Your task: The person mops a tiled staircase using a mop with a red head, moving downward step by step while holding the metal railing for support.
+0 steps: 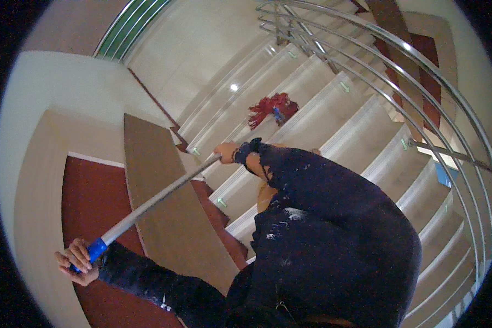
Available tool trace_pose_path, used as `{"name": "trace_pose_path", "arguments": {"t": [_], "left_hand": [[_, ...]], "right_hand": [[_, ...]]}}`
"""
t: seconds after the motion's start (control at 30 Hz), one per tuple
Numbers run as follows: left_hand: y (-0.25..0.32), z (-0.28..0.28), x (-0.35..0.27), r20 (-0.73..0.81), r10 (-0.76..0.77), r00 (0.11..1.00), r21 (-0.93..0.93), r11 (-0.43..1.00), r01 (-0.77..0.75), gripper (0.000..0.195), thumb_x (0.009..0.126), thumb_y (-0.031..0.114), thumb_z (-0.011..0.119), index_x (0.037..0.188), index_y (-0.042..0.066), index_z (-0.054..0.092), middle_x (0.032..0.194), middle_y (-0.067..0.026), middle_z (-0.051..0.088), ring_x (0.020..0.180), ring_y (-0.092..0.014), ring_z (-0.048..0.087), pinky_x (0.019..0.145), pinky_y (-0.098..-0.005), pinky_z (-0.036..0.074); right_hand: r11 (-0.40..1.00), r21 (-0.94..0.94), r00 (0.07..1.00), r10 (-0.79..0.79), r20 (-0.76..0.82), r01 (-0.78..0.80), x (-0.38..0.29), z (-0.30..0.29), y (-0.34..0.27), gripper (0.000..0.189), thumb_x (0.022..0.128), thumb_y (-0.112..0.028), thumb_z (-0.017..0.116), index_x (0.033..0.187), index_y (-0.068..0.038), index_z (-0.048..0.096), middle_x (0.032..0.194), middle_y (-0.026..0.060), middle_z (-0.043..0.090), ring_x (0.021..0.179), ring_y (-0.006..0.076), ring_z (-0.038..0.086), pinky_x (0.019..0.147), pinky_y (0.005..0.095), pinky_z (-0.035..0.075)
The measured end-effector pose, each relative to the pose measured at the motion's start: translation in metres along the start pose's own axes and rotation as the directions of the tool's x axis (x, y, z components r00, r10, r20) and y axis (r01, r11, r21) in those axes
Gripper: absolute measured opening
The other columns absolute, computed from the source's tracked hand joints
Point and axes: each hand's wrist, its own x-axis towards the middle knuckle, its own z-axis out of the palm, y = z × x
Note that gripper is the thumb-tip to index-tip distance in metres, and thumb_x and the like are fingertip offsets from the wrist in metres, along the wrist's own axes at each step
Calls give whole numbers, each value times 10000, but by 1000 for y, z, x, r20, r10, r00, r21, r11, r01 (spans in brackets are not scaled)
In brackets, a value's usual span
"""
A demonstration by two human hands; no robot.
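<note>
My left hand is closed around the blue grip at the top end of a metal mop handle, at the lower left. Farther down the handle, my right hand wraps around the shaft. A mop head of red strands with a blue socket lies on a stair tread beyond my right hand. The part of the shaft between my right hand and the mop head is hard to make out. Dark sleeves with white marks cover my arms.
Pale stairs with ribbed edges and green arrows curve down around me. A steel railing bounds them on the right. A brown ledge and dark red surface lie left, by a pale wall.
</note>
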Motion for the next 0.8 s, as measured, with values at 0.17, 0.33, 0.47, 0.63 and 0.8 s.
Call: {"name": "trace_pose_path", "arguments": {"t": [0.17,0.33,0.47,0.63,0.8], "left_hand": [[47,20,-18,-197,235,952,197,960,-197,159,837,225,467,800,71,451,423,47,395,345,-49,370,405,-174,336],[146,125,-46,-266,213,940,152,972,-177,316,914,363,309,670,179,392,432,44,389,357,-79,401,512,-321,450],[173,214,-50,-254,193,948,223,965,-137,402,933,367,286,604,156,378,419,29,358,328,-70,341,417,-291,407],[148,283,-52,-401,276,873,282,944,-169,430,945,364,281,582,149,360,421,23,329,330,-77,314,387,-272,374],[120,270,-75,-667,312,677,549,820,163,380,931,311,321,587,158,373,420,28,321,330,-63,265,356,-252,311]], "right_hand": [[992,-80,969,72,-238,-93,-93,-79,-14,291,632,-199,593,918,-147,617,860,96,629,857,305,597,772,492,389],[988,-138,992,58,-114,-74,-206,-83,-75,244,610,-192,611,851,-153,611,787,93,622,821,289,603,798,471,366],[995,-93,999,20,-46,-24,-254,-81,-81,241,602,-196,628,835,-159,581,767,76,613,807,274,598,802,472,352],[1000,-16,1000,-24,-8,23,-264,-59,-50,284,587,-159,610,867,-136,570,792,85,612,846,288,590,761,519,366],[1000,10,989,-24,144,23,-250,-28,-36,312,620,-178,614,921,-139,540,790,71,616,830,302,591,770,487,384]]}}
